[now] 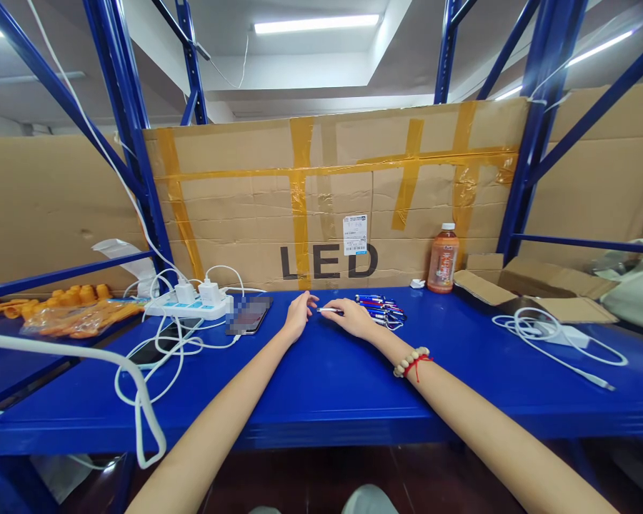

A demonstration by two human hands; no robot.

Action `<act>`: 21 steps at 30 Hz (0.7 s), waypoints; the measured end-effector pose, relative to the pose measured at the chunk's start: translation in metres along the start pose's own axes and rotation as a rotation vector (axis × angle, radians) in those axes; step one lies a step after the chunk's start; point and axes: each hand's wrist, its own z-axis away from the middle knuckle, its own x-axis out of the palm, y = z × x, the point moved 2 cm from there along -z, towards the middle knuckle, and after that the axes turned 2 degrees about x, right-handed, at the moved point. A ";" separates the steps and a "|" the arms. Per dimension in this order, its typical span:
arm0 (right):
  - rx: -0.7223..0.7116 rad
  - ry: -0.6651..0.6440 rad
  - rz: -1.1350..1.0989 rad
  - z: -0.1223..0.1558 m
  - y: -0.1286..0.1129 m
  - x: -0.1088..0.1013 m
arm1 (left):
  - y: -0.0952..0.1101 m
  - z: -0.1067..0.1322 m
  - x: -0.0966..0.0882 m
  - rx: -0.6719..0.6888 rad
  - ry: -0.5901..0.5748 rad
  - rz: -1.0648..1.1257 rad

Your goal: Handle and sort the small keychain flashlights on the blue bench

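Both my arms reach out over the blue shelf top (321, 385). My left hand (298, 314) and my right hand (351, 318) meet at the far middle, fingers pinched on a thin white pen (329, 310) that lies between them. A bead bracelet with a red cord (412, 362) sits on my right wrist. Just right of my right hand lies a pile of several blue and red pens (380, 308).
A phone (248, 314) and a white power strip with chargers and cables (188, 305) lie to the left, orange parts in a bag (75, 314) further left. An orange drink bottle (443, 258), an open cardboard box (536, 285) and a white cable (557, 339) are right. A taped cardboard sheet (326, 200) stands behind.
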 end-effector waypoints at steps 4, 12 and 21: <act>0.004 -0.017 0.070 0.001 0.000 0.000 | 0.000 0.000 0.000 0.008 -0.002 -0.003; 0.063 -0.013 0.150 0.002 -0.003 -0.004 | -0.003 -0.001 0.000 0.025 -0.016 -0.010; 0.091 -0.019 0.157 0.001 -0.004 -0.006 | 0.000 0.001 0.000 0.017 -0.012 0.006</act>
